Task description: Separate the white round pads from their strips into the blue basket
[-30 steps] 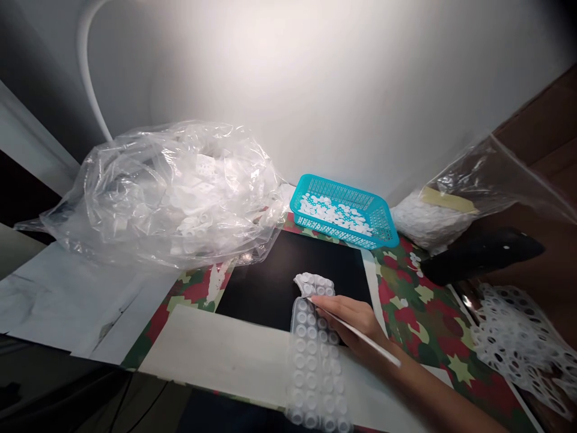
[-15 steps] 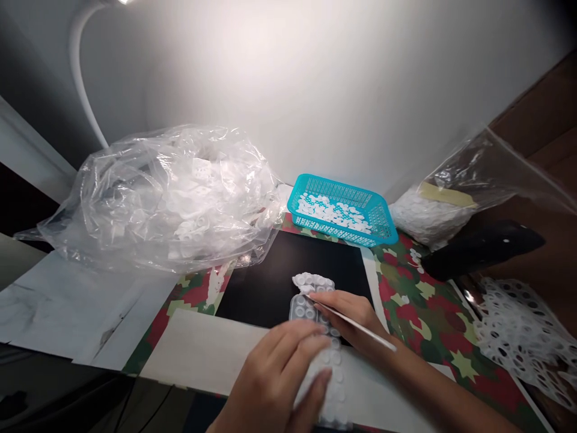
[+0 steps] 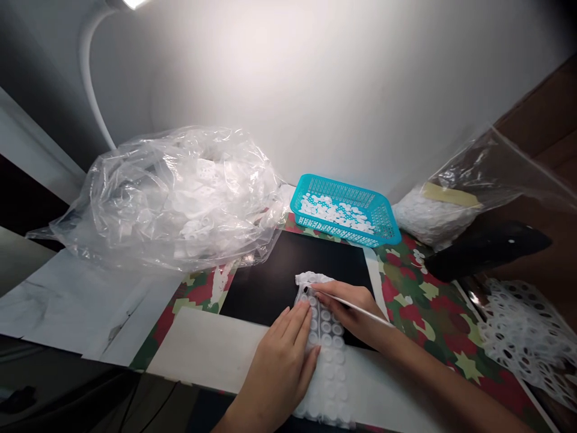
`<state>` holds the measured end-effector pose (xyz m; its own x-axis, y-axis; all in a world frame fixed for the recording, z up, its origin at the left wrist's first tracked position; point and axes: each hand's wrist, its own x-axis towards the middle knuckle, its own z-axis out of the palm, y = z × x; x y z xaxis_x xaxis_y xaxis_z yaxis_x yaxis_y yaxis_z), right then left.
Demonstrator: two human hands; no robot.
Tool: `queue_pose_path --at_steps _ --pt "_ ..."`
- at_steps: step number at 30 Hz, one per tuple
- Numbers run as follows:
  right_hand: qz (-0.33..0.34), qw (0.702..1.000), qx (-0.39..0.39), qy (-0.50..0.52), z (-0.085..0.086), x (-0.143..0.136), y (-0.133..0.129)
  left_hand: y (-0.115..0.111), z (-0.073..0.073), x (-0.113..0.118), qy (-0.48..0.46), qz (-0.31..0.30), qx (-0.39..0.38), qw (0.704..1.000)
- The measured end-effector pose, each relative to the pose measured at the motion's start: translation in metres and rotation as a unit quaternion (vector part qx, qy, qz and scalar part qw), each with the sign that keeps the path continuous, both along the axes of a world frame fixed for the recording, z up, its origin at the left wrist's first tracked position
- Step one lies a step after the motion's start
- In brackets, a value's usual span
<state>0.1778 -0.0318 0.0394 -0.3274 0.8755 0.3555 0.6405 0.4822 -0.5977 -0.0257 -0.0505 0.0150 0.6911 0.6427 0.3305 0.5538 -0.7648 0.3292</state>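
A translucent white strip with rows of round discs [image 3: 331, 361] lies lengthwise over the front of the black mat [image 3: 265, 276]. Its far end is curled back into a crumpled white flap [image 3: 311, 277]. My left hand [image 3: 283, 355] rests flat on the strip's left side, fingers stretched out and thumb apart. My right hand [image 3: 351, 304] is closed around a thin white stick-like tool [image 3: 360, 310], its tip at the strip's far end beside the flap. The fingers hide part of the tip, so I cannot tell whether it touches a disc.
Behind the mat stands a turquoise basket [image 3: 387, 222] of small white discs. A big clear plastic bag [image 3: 171, 198] fills the left. On the right are another bag [image 3: 439, 216], a black handle-like object [image 3: 491, 249] and perforated white scrap sheets [image 3: 527, 337]. A lamp [image 3: 88, 78] rises at the left.
My left hand has come down from above the strip and now lies flat on it, farther forward. The strip's far end looks more peeled back. My right hand has barely moved.
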Motion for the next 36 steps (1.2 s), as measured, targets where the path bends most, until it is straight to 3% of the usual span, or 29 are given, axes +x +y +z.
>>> queue_pose_path --at_steps 9,20,26,30,36 --pt "-0.006 1.0 0.021 -0.006 -0.002 -0.003 -0.001 0.0 0.002 0.0 0.0 -0.005 -0.008 1.0" --pt "0.011 0.999 -0.03 -0.018 0.011 0.019 -0.011 -0.004 0.005 -0.009 0.025 -0.028 0.008 0.999" --pt "0.027 0.999 0.024 -0.013 -0.004 0.022 -0.019 -0.006 0.013 -0.006 -0.005 -0.013 0.016 1.0" --pt "0.078 0.994 0.06 -0.035 -0.012 0.025 -0.02 -0.005 0.011 0.003 -0.019 -0.013 0.029 0.999" --pt "0.139 0.979 0.12 -0.087 -0.007 0.027 -0.018 -0.005 0.003 0.004 0.012 -0.042 0.015 0.999"
